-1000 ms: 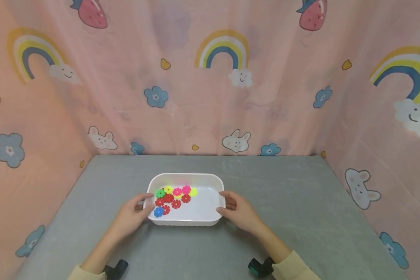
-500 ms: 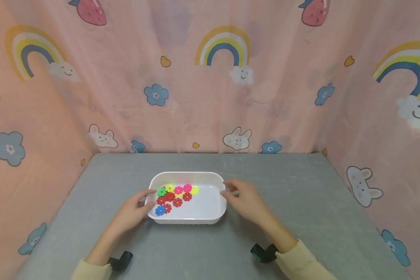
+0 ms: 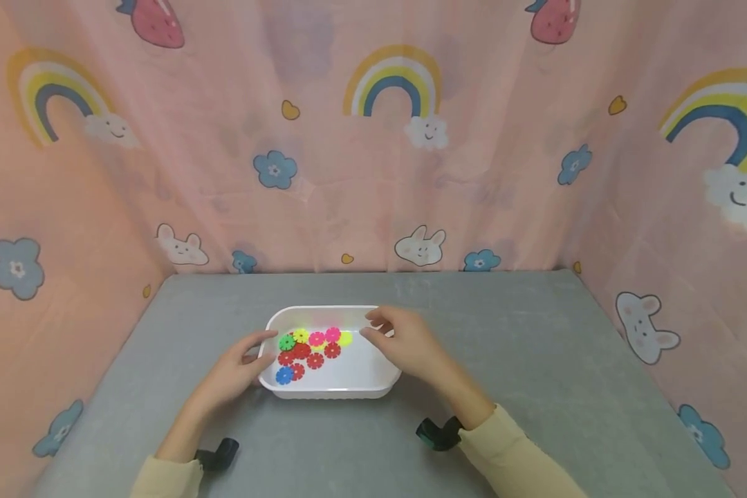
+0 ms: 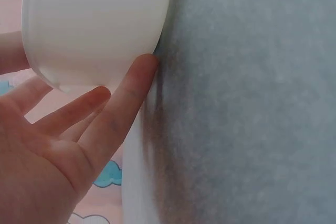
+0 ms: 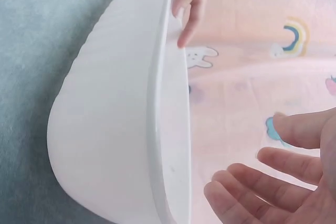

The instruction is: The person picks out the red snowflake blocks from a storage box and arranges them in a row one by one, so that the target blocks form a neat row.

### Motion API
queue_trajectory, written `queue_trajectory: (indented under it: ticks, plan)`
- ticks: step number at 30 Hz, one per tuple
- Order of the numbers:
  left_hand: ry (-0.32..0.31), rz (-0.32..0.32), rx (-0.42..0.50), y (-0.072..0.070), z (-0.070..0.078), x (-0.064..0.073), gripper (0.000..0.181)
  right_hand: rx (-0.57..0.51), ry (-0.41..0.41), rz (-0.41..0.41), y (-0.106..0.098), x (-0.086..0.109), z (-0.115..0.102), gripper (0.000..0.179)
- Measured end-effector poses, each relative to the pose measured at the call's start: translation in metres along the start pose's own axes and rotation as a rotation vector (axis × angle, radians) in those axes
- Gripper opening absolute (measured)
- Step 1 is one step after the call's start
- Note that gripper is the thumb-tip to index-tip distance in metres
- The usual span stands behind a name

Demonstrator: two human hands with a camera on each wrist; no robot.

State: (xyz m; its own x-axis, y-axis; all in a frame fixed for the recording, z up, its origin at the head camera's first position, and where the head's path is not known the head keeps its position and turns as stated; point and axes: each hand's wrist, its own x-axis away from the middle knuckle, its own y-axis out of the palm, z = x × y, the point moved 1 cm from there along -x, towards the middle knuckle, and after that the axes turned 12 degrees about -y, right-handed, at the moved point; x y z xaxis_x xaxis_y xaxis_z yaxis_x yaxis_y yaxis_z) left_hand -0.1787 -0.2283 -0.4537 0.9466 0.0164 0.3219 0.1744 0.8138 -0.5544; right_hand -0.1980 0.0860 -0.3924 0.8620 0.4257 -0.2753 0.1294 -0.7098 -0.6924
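A white plastic tray [image 3: 361, 370] with rounded corners rests on the grey table. In its left half lie several notched plastic discs: a green disc [image 3: 287, 342], a blue disc [image 3: 284, 375], and others in red, pink and yellow. My left hand [image 3: 233, 366] holds the tray's left end, its thumb side over the rim; the left wrist view has fingertips against the outer wall [image 4: 100, 24]. Above the tray's right end hovers my right hand [image 3: 411, 342], hiding that corner. The right wrist view shows its fingers [image 5: 273, 182] loosely bent, apart from the tray, with nothing between them.
A grey tabletop [image 3: 535, 360] extends around the tray. Behind it and at both sides hangs a pink curtain [image 3: 348, 187] printed with rainbows, flowers and rabbits. Each wrist carries a dark camera mount, such as the right mount [image 3: 438, 434].
My right hand has let go of the tray's right end, risen, and moved left over the tray. My left hand stays at the left end, and the discs lie as before.
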Motion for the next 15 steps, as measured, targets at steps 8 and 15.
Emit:
queue_trajectory:
  ticks: [8,15]
  plan:
    - [-0.009,-0.007,0.033,0.000,-0.005,0.001,0.055,-0.021,0.004,-0.069,0.025,-0.019,0.000,0.033]
    - [-0.013,-0.026,0.054,0.000,-0.003,-0.001,0.055,-0.041,-0.003,-0.126,0.046,-0.032,0.002,0.033]
